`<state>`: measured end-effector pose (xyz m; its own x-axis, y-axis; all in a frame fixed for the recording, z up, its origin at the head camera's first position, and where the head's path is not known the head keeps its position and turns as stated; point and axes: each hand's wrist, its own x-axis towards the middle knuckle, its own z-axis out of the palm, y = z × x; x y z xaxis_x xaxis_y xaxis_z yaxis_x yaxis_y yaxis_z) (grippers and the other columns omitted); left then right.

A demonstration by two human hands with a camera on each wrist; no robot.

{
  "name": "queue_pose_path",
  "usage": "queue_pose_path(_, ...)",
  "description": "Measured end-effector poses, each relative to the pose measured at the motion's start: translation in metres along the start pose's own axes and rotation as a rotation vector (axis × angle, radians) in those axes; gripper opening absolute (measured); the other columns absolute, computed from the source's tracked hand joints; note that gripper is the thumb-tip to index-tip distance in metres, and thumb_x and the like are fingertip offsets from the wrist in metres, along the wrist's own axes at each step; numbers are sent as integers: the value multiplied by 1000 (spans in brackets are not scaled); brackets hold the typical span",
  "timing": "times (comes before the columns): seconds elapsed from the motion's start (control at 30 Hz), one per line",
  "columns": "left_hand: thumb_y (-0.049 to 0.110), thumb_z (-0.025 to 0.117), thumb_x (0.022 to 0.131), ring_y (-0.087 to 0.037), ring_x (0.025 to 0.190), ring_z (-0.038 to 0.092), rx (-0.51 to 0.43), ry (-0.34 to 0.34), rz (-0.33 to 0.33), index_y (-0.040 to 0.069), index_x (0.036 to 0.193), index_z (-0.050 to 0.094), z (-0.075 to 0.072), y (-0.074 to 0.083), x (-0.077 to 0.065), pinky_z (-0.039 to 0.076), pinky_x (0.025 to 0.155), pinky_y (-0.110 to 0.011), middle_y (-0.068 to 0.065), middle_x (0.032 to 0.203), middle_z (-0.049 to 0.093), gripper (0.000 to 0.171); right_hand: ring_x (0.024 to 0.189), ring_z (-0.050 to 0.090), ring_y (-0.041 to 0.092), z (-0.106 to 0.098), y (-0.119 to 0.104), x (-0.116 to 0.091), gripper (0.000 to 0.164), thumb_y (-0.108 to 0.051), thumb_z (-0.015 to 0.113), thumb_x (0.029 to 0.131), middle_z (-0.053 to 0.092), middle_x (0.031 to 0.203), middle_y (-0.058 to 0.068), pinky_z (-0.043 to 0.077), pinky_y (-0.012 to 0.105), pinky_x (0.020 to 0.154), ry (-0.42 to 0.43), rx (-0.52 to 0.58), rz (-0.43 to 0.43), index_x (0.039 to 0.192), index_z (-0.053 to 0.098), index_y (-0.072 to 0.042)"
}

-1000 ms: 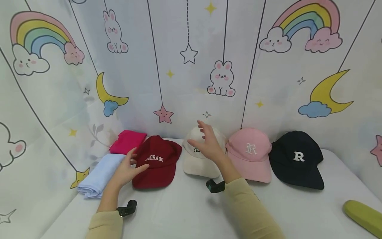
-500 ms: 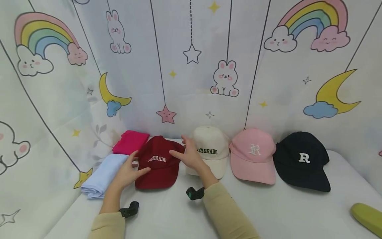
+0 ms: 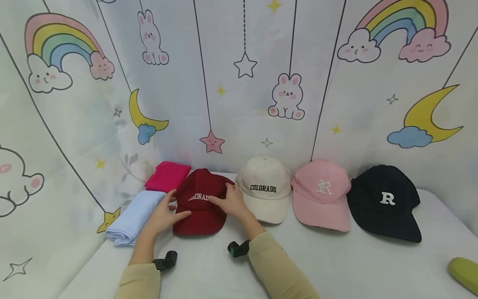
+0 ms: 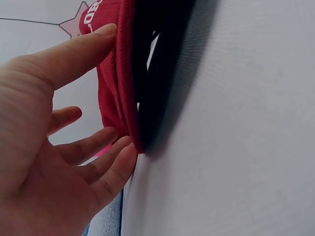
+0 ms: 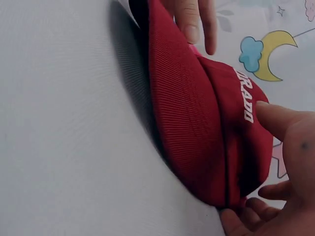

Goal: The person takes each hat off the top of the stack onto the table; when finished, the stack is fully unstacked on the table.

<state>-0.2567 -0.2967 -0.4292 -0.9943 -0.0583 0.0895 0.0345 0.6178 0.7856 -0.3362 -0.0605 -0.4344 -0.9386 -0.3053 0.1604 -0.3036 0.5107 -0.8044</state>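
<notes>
A dark red baseball cap (image 3: pixel 199 222) with white lettering lies on the white table, brim toward me. My left hand (image 3: pixel 161 216) holds its left side, the thumb over the brim and the fingers at the side edge. On the other side my right hand (image 3: pixel 236 202) has its thumb on the crown by the lettering and its fingers curled round the right side. In the right wrist view the cap's brim (image 5: pixel 184 113) stands slightly off the cloth with shadow beneath. The left wrist view shows the dark underside of the brim.
To the right stand a cream cap (image 3: pixel 263 207), a pink cap (image 3: pixel 321 216) and a black cap (image 3: pixel 386 220) in a row. Folded light blue cloth (image 3: pixel 136 218) and a bright pink cloth (image 3: pixel 168 176) lie left. A green object (image 3: pixel 464 272) sits at the right edge.
My right hand has come left from in front of the cream cap to the right side of the red cap. My left hand stays at its left side.
</notes>
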Motion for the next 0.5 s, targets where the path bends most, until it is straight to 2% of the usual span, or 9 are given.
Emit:
queue_pose_path(0.2, 28, 83, 84, -49, 124, 49, 7, 6, 21, -5, 155, 23, 5, -2, 1, 48, 97, -56, -34, 143, 42, 99, 132, 33, 44, 2, 6, 0, 84, -49, 72, 87, 37, 145, 27, 40, 57, 104, 5, 35, 49, 148, 44, 2)
queue_pose_path(0.3, 27, 83, 83, -49, 123, 49, 5, 14, 23, -7, 154, 23, 7, -3, 2, 48, 97, -57, -34, 142, 42, 99, 132, 32, 42, 0, 5, -1, 80, -47, 73, 87, 37, 144, 25, 39, 59, 103, 6, 74, 39, 148, 44, -4)
queue_pose_path(0.5, 28, 82, 85, -49, 127, 47, -11, 20, -23, -8, 154, 21, 7, -2, 3, 45, 101, -57, -35, 144, 41, 99, 135, 32, 36, -6, -2, -6, 74, -41, 74, 87, 36, 145, 21, 40, 56, 105, 31, 159, -25, 149, 45, -13)
